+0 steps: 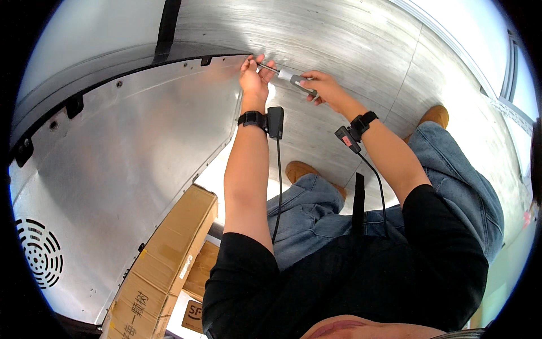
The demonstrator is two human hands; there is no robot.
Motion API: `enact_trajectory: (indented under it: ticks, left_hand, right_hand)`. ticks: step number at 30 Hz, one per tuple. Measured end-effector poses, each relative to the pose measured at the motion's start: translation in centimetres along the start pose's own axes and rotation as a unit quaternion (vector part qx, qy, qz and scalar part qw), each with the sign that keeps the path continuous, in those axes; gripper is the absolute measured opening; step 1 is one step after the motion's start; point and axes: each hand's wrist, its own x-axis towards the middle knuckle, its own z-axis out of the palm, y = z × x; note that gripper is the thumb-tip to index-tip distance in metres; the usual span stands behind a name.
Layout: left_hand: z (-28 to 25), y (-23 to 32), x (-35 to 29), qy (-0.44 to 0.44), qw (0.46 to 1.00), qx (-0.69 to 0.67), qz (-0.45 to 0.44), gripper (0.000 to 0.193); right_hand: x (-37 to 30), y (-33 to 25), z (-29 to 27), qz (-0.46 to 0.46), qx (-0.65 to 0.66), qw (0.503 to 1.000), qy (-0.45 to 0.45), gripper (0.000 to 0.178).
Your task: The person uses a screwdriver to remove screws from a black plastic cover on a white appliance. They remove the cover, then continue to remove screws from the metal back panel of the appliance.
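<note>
A screwdriver [289, 76] with a grey and white handle is held in my right hand [324, 90], its thin metal shaft pointing left. The shaft's tip reaches the far right corner of a large silver metal panel [141, 141]. At that corner, my left hand [255, 82] surrounds the end of the shaft with its fingers curved and apart. What the tip touches is hidden by these fingers. Each wrist wears a black strap with a small black box and a cable, the left box [275, 122] and the right box [348, 139].
Along the panel's near edge stands a long brown cardboard box [164, 254], with another carton [200, 271] beside it. Round slotted vents [38, 257] mark the panel's left end. My shoes [302, 170] rest on the grey floor [339, 34]. A white-framed structure [480, 45] stands at the right.
</note>
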Motion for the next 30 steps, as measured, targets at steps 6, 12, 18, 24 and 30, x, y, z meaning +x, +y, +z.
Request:
enact_trajectory:
  ticks: [6,12,18,24,30]
  left_hand:
    - [0.6,-0.4,0.3,0.015,0.999,0.034,0.007,0.021]
    - [1.2,-1.1,0.2,0.03,0.999,0.039,0.01,0.021]
    - [1.2,-1.1,0.3,0.045,0.998,0.039,0.013,0.022]
    - [1.3,-1.0,0.1,0.055,0.998,0.036,0.005,0.02]
    - [1.5,-1.1,0.2,0.135,0.99,0.045,-0.007,0.021]
  right_hand:
    - [0.3,0.5,-0.4,-0.005,0.007,1.0,-0.014,0.037]
    - [0.5,1.5,-0.5,-0.019,0.045,0.999,0.002,0.039]
    - [0.3,1.2,-0.5,-0.015,0.074,0.997,-0.016,0.035]
    - [0.8,1.5,-0.6,0.016,0.094,0.995,-0.029,0.032]
    - [3.1,2.6,0.0,-0.043,-0.096,0.994,0.001,0.04]
